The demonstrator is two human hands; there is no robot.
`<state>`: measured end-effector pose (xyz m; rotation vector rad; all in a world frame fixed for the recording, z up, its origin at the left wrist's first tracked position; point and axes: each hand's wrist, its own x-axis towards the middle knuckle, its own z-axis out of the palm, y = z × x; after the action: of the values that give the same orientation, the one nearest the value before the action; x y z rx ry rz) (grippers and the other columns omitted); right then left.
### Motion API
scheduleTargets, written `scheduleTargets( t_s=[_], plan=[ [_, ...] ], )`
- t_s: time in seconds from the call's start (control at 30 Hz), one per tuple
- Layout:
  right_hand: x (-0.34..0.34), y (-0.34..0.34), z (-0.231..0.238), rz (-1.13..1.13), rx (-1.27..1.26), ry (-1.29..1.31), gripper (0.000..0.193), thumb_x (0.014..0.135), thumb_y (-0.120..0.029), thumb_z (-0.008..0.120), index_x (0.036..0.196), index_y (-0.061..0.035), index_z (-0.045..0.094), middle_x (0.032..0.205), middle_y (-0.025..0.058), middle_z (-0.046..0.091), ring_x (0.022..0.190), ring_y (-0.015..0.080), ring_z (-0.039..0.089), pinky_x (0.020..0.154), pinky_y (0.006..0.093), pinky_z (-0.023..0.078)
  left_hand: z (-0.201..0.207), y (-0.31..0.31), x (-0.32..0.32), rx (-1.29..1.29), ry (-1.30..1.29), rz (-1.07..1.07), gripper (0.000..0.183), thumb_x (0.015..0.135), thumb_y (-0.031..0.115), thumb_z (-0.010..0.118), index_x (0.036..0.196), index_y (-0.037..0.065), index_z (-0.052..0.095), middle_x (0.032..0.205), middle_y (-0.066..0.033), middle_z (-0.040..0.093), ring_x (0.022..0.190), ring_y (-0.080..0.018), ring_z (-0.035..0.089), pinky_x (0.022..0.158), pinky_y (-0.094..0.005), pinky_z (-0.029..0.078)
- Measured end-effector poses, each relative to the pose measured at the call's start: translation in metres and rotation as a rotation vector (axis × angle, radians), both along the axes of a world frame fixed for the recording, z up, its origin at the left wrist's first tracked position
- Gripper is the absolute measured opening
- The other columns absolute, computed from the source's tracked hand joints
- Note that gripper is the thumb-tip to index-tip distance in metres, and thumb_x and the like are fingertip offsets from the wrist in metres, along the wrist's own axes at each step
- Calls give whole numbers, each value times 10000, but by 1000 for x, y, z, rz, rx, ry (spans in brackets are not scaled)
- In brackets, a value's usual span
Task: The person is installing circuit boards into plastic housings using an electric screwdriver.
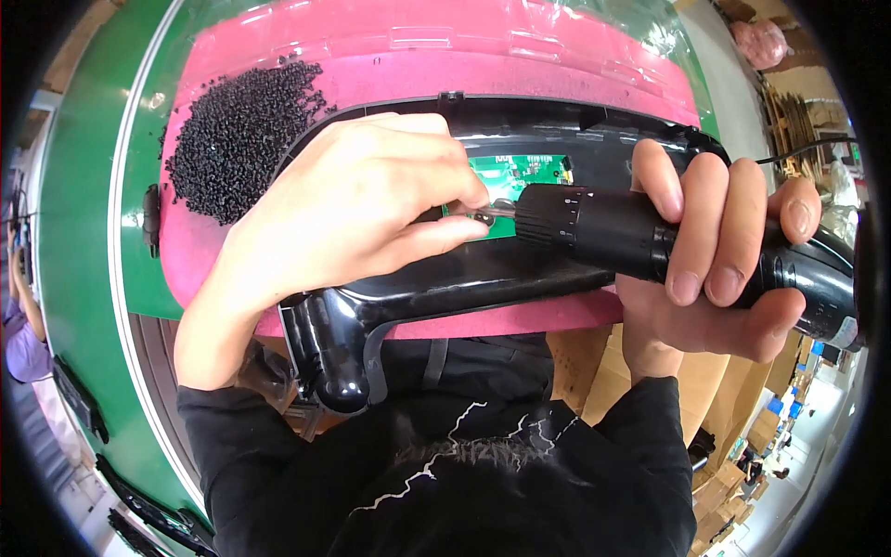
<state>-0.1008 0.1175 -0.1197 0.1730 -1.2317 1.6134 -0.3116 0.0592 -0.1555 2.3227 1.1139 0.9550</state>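
My right hand (715,232) is wrapped round a black electric screwdriver (613,227), held nearly level with its bit pointing left. Thumb and forefinger of my left hand (371,190) are pinched at the tip of the bit, on a small black screw (484,219) that is partly covered by the fingers. Both hands are over a green circuit board (520,169), which lies inside a long glossy black plastic housing (445,290). The screwdriver and my left fingers hide part of the board.
A heap of small black screws (241,139) lies on the pink mat (371,79), left of the housing. Clear plastic (422,37) borders the mat's far side. A dark cable (807,148) runs at the right. Another person (28,325) is at the far left.
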Motion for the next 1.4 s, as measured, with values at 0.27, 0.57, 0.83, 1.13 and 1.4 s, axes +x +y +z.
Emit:
scheduleTargets(
  t_s=[0.27, 0.57, 0.83, 1.13, 1.4],
  plan=[
    [1, -5, -2, -41, 6, 53, 390, 845, -288, 730, 1141, -136, 526, 735, -66, 549, 614, 63, 525, 771, 277, 335, -1, 4, 4, -48, -55, -60, 184, 731, 4, 735, 903, 3, 668, 824, -97, 665, 755, -260, 640, 688, -361, 515],
    [62, 33, 15, -48, 250, -316, 333, 884, -291, 566, 1162, -117, 506, 693, -45, 501, 542, 79, 457, 580, 269, 390, 11, 5, 20, -73, -22, 85, 294, 783, -31, 653, 1075, -12, 631, 974, -138, 659, 873, -281, 636, 793, -361, 505],
    [55, 24, 5, -165, 118, -426, 284, 884, -279, 559, 1090, -100, 481, 644, -17, 456, 515, 105, 425, 560, 295, 380, 14, 3, 17, 130, 5, 198, 333, 761, -76, 628, 1088, -18, 607, 1010, -111, 646, 880, -212, 614, 752, -305, 479],
    [37, 13, 7, -277, 64, -584, 286, 851, -273, 612, 1006, -95, 451, 618, -33, 424, 482, 83, 376, 501, 267, 348, 33, -21, 30, 615, -361, 449, 591, 760, 66, 756, 1239, -60, 434, 1185, -159, 547, 952, -189, 554, 759, -303, 467],
    [48, 41, 25, -272, 132, -509, 324, 841, -214, 688, 978, -74, 430, 615, -6, 438, 461, 98, 399, 461, 267, 371, 98, -66, 1, 809, -421, 440, 521, 777, 78, 703, 1213, -51, 447, 1125, -155, 556, 929, -202, 563, 768, -312, 472]
  ],
)
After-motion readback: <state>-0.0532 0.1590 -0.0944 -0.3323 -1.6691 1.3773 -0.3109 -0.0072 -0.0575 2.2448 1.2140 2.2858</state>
